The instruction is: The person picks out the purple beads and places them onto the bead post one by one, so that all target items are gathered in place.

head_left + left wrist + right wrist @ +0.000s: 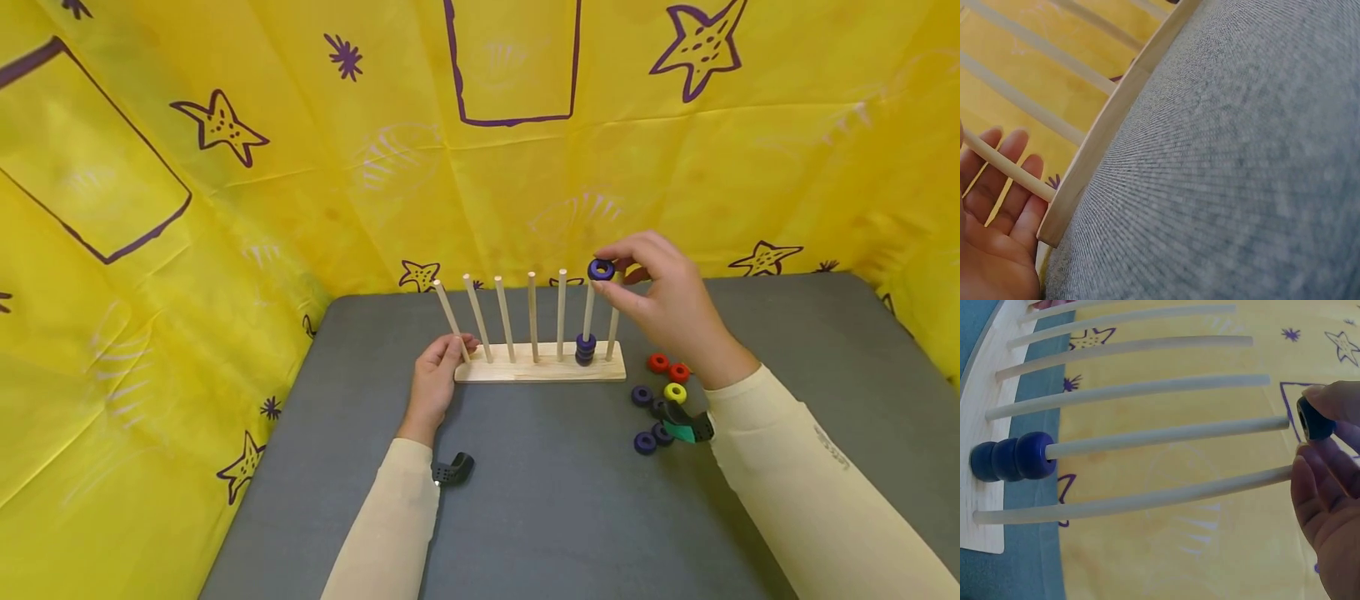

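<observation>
A wooden peg stand with several upright pegs stands on the grey table. Around its leftmost peg is my left hand, thumb in front and fingers behind. Three dark blue rings are stacked low on the second peg from the right. Between thumb and fingertips my right hand pinches another dark blue ring. In the right wrist view this ring is just off that peg's tip, its hole turned toward the peg.
Right of the stand lie loose rings: two red rings, a yellow ring and several dark blue rings. My right wrist strap hides part of this group. A yellow patterned cloth hangs behind the table.
</observation>
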Tool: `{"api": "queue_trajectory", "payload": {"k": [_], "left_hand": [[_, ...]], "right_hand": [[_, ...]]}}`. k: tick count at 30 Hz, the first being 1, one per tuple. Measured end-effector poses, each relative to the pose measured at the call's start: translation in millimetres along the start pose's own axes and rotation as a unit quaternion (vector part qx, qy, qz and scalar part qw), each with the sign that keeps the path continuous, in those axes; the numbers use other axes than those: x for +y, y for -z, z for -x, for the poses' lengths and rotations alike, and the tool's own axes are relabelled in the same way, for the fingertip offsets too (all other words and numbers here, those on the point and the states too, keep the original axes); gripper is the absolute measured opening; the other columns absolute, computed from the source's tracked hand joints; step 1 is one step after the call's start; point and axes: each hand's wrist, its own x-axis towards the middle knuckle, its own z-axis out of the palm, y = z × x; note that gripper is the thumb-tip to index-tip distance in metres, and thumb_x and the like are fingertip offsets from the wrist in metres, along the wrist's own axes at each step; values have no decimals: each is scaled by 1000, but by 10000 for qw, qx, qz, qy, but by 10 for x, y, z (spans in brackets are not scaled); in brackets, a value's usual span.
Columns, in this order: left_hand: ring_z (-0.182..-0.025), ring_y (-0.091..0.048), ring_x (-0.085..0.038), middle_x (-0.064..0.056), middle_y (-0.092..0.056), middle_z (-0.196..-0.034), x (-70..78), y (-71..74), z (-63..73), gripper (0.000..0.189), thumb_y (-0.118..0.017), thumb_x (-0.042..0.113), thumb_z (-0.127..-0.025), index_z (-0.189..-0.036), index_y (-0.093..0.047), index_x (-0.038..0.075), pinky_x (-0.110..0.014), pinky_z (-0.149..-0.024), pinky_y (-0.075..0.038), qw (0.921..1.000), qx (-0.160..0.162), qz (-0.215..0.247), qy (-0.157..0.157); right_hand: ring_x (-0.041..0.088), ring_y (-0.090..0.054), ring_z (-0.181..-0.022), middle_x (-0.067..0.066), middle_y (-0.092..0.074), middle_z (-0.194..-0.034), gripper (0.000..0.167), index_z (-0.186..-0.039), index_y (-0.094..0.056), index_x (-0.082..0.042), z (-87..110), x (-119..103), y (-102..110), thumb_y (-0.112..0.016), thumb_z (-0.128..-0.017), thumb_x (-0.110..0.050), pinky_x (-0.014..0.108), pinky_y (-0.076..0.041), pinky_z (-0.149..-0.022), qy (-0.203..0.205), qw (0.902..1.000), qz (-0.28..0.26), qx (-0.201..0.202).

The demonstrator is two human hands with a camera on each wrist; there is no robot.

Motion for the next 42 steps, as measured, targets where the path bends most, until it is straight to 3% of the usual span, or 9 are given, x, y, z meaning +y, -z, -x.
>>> {"api": "queue_trajectory", "payload": {"k": [10, 23, 42], "left_hand": [[-119, -71, -36, -23, -75, -119, 34, -42, -17, 36, -56, 23, -116, -125, -70, -9, -48, -109, -52, 9983, -10, 571, -144], [-118, -70, -39, -28, -74, -114, 7, -39, -15, 39, -54, 26, -117, -121, -71, -9, -42, -108, -52, 9994, 28, 341, 39], [-117, -70, -35, -26, -74, -114, -1, -40, -24, 40, -50, 25, -118, -119, -71, -9, -45, -109, -51, 9997, -60, 232, 1]], "right_hand": [[21, -58, -97, 9, -66, -113, 27, -123, -74, 0, -42, 26, -21, -81, -97, 3, 20, -50, -85, -366, 9990, 132, -233], [20, -58, -99, 7, -67, -114, 27, -122, -75, -1, -56, 101, -88, -82, -96, 3, 21, -49, -81, -493, 9983, 62, -298], [27, -57, -98, 7, -66, -112, 25, -122, -75, -3, -24, 146, -107, -82, -98, -1, 22, -48, -79, -662, 9967, 7, -462]]}}
